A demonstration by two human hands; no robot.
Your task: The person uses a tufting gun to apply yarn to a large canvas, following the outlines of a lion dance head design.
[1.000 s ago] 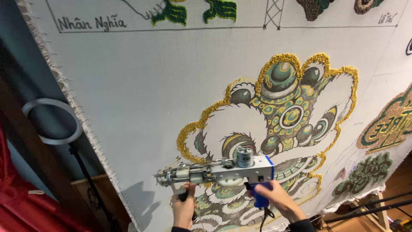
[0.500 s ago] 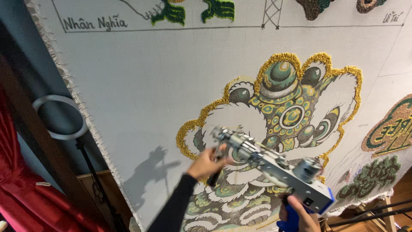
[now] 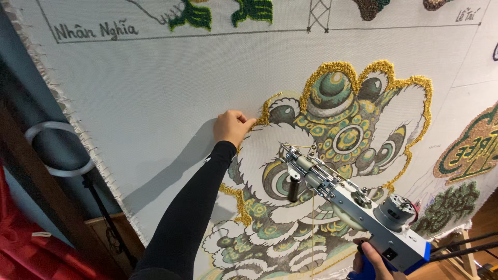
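Red cloth [image 3: 23, 249]: bottom left corner, beside a dark wooden post; clear of the work.
Ring light [image 3: 59, 150]: white hoop on a thin stand, just left of the frayed canvas edge, turned toward the canvas, likely to light the work face.
Canvas [image 3: 155, 93]: pale grey backing cloth, stretched flat and leaning away from the camera; drawn outlines and handwriting along the top, bare cloth at left.
Left hand [image 3: 233, 127]: black sleeve, arm reaching up. Fingers curled in, tips pinched against the cloth right at the loose upper end of the gold outline [image 3: 267, 111]. Whether a strand sits in the pinch, I cannot tell.
Lion head [image 3: 337, 140]: tufted design at centre, green and white pile with gold edging; gold border broken on the left side between the hand and a lower gold patch.
Tufting gun [image 3: 353, 202]: silver metal body, blue base, needle end pointing up-left, held off the cloth and angled away, so the left hand has room. Yellow yarn runs through its front guide.
Right hand [image 3: 371, 259]: bottom edge, fingers wrapped round the gun's lower grip, mostly out of view.
Green motifs [image 3: 467, 155]: right edge, other tufted patches, well apart from both hands.
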